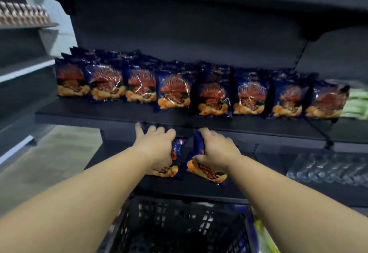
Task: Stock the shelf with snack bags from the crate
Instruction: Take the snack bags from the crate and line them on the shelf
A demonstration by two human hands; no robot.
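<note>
I have one snack bag in each hand. The left bag (176, 153) is gripped by my left hand (157, 147), fingers curled over its top edge. The right bag (207, 171) is pinched at its upper half by my right hand (215, 151). Both sit just below the front lip of the shelf (111, 114), above the crate (179, 225).

Risks, as I judge them:
1. The bag tops may catch the shelf lip directly ahead of my fingers as they rise.
2. The stocked row (199, 91) beyond my hands stands loosely upright; pushing new bags in could topple the front ones.
3. The foil looks slick; the right bag hangs tilted and could slip.
</note>
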